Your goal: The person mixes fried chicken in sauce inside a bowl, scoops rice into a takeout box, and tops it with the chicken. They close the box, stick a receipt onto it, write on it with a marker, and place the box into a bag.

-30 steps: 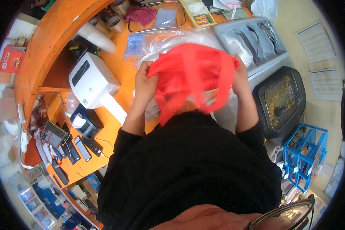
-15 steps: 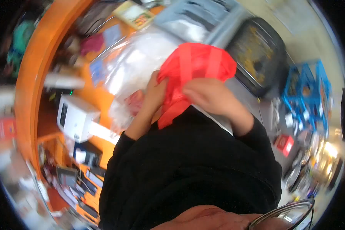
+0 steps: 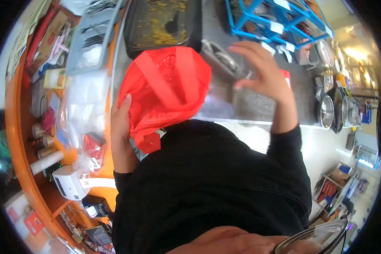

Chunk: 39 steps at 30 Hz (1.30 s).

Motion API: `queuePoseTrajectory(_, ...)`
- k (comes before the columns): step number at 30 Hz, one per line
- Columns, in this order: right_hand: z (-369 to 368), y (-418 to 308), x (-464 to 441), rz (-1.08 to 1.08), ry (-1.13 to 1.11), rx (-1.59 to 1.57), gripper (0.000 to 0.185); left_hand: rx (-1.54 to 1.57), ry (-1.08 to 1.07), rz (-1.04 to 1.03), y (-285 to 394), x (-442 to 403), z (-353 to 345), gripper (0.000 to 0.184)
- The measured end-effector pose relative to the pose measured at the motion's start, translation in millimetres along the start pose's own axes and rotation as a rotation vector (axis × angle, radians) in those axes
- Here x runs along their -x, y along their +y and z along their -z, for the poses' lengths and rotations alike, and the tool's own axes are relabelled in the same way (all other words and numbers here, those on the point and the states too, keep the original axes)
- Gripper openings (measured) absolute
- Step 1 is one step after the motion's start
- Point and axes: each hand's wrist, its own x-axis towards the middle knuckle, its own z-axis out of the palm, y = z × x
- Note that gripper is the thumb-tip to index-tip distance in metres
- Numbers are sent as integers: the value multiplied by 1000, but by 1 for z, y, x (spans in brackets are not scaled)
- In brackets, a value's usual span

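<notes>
A red fabric bag with wide straps hangs open-mouthed in front of my body, at the edge of the metal counter. My left hand grips its left rim, thumb on the outside. Away from the bag, my right hand reaches over the counter with fingers and thumb apart, holding nothing. Below its fingers are a narrow metal container and a blurred, see-through item. Whether the hand touches either cannot be made out. A red box shows partly behind my right wrist.
A dark tray with yellow bits stands beyond the bag. Blue wire baskets with labels are at the back right. Leftward lie clear plastic bags, a grey cutlery tray and a white printer. Metal bowls stand far right.
My view has turned right toward the metal counter, and the bag has come along in my left hand. My right hand has moved from beside the bag out to the right, its fingers spreading.
</notes>
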Motion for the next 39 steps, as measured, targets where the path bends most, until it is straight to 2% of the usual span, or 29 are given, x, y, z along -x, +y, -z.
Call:
queuePoseTrajectory(2,25,51,74,-394,-171,189,109,48,-38,2,-1,6,-45,42)
queuePoseTrajectory(5,27,97,145,-714,-480,490,119,92,-173,-7,-17,7,-119,41)
queuePoseTrajectory(8,21,134,190,-542,-435,583,107,59,-345,69,-42,5,-191,40)
queuePoseTrajectory(10,11,166,208,-511,-340,435,93,41,-504,77,-61,2,-235,38)
queuePoseTrajectory(11,10,174,215,-500,-290,359,87,41,-515,65,-71,2,-254,37)
queuePoseTrajectory(12,16,169,218,-546,-191,196,71,38,-529,56,-81,1,-272,36)
queuePoseTrajectory(16,20,201,280,-618,108,38,82,-38,-514,14,-122,-5,-311,33)
queuePoseTrajectory(18,68,160,287,-690,309,-2,90,-57,-467,-3,-145,-8,-321,34)
queuePoseTrajectory(19,94,147,292,-760,366,-80,101,-68,-447,-14,-156,-11,-326,35)
queuePoseTrajectory(21,139,123,295,-751,427,-64,101,-141,-397,-71,-180,-16,-335,35)
queuePoseTrajectory(23,176,103,290,-679,457,-27,103,-178,-375,-121,-199,-21,-344,36)
queuePoseTrajectory(25,187,92,281,-538,456,-130,107,-179,-374,-156,-214,-23,-351,37)
queuePoseTrajectory(27,176,84,267,-522,437,-360,111,-238,-329,-144,-200,-9,-361,37)
queuePoseTrajectory(29,154,87,248,-509,229,-418,112,-250,-306,-131,-200,-5,-365,38)
queuePoseTrajectory(32,88,100,233,-701,94,-834,104,-232,-308,-89,-205,-6,-365,39)
queuePoseTrajectory(35,40,109,230,-647,110,-270,99,-245,-330,-50,-195,0,-362,42)
queuePoseTrajectory(37,33,109,230,-591,-82,26,95,-224,-393,-75,-216,-10,-352,45)
queuePoseTrajectory(38,30,109,231,-560,-175,175,94,-88,-363,62,-214,-10,-354,49)
queuePoseTrajectory(39,28,112,234,-563,-249,228,92,-94,-334,44,-210,-10,-354,49)
